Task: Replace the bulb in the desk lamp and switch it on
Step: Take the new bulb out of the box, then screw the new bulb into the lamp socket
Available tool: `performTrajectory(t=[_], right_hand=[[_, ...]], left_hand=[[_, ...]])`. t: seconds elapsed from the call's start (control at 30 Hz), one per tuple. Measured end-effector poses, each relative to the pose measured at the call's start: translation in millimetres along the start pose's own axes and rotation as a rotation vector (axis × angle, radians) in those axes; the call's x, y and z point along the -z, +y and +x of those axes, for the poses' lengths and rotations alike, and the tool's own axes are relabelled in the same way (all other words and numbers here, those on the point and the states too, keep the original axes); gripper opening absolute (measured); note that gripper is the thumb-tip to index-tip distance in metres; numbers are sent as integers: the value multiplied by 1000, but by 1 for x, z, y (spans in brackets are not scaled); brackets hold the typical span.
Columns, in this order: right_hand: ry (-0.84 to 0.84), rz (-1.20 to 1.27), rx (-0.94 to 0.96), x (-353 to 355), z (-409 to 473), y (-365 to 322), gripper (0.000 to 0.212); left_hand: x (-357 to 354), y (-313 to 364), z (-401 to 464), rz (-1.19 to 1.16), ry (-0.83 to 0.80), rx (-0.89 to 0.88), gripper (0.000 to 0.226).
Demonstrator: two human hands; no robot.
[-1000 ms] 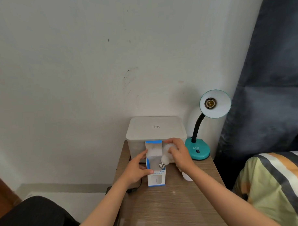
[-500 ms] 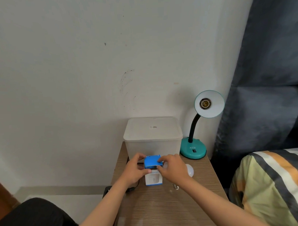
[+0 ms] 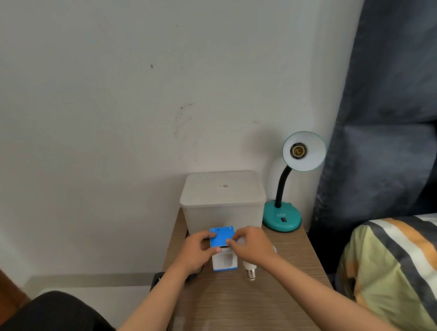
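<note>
A small white and blue bulb box point(image 3: 224, 263) stands upright on the wooden bedside table point(image 3: 242, 310). My left hand point(image 3: 197, 252) grips its left side. My right hand point(image 3: 252, 246) pinches the blue top flap point(image 3: 221, 235) from the right. A white bulb point(image 3: 249, 269) lies on the table under my right palm, its screw base pointing toward me. The teal desk lamp point(image 3: 281, 219) stands at the back right, its shade tilted toward me and its socket point(image 3: 298, 150) empty.
A frosted plastic container with a lid point(image 3: 223, 197) sits against the wall just behind the box. A dark curtain point(image 3: 396, 109) hangs on the right above a striped bed cover point(image 3: 402, 270). A black plug point(image 3: 157, 279) hangs off the table's left edge.
A second ago my right hand was lowering a bulb into the open box. The flap has since come down over the top, and my right hand now rests on it.
</note>
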State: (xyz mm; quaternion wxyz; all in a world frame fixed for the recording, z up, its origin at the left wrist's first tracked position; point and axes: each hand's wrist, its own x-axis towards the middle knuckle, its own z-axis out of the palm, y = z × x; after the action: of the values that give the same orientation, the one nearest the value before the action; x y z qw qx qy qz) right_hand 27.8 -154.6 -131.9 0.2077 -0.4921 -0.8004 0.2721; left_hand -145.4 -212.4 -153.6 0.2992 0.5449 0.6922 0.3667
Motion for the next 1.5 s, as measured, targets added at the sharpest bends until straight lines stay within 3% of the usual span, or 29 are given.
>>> performTrajectory(t=[0.13,0.33,0.57,0.77,0.9,1.07,1.5], right_hand=[[-65,326,-139,19,-3,-6,10],[-204,703,-266,57,-15,0,34],[-4,609,-170,134,-20,5,30],[184,749,-106,196,-7,27,42],[432,457,-57,213,7,45,46],[588,176,22,214,29,55,56],[501,-176,96,216,83,60,54]], left_hand=[[1,0,-5,212,-14,-46,54],[-1,17,-13,328,53,-91,56],[-4,67,4,267,152,-253,52],[-18,127,35,178,200,-389,51],[-34,165,63,142,186,-465,49],[-56,206,103,91,175,-499,50],[-87,222,162,83,209,-508,59]])
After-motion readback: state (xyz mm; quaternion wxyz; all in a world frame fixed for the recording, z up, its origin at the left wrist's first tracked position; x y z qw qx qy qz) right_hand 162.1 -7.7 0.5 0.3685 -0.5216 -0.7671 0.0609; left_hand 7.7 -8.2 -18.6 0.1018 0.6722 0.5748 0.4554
